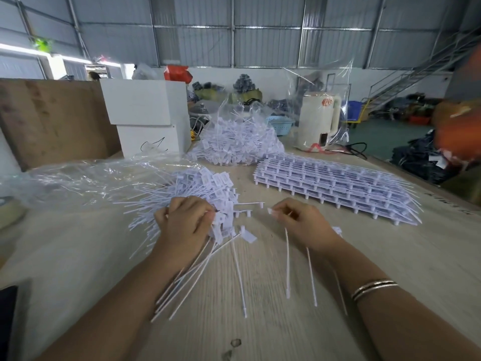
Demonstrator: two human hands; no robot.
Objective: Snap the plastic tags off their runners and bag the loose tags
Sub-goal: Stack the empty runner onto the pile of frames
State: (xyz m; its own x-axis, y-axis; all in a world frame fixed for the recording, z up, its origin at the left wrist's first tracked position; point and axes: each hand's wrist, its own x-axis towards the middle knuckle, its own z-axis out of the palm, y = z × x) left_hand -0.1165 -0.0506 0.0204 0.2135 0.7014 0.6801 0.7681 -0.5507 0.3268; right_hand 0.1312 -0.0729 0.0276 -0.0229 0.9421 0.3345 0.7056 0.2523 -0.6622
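Note:
My left hand point(186, 221) grips a bundle of loose white tags point(197, 259) whose thin tails fan out toward me under the wrist. Just beyond it a pile of loose tags point(197, 186) spills from an open clear bag point(86, 178) lying on the table. My right hand point(299, 221) pinches a few tags, with a tag head point(272, 211) sticking out at the fingertips and tails trailing below the palm. A flat stack of tags still on their runners point(335, 183) lies to the right. A second clear bag full of tags point(234, 142) stands behind.
White cartons point(145, 118) and a brown board point(52, 118) stand at the back left. A cream kettle point(318, 121) with a clear bag around it sits at the back right. A roll of tape point(10, 212) lies at the left edge. The wooden table point(260, 321) ends at the right.

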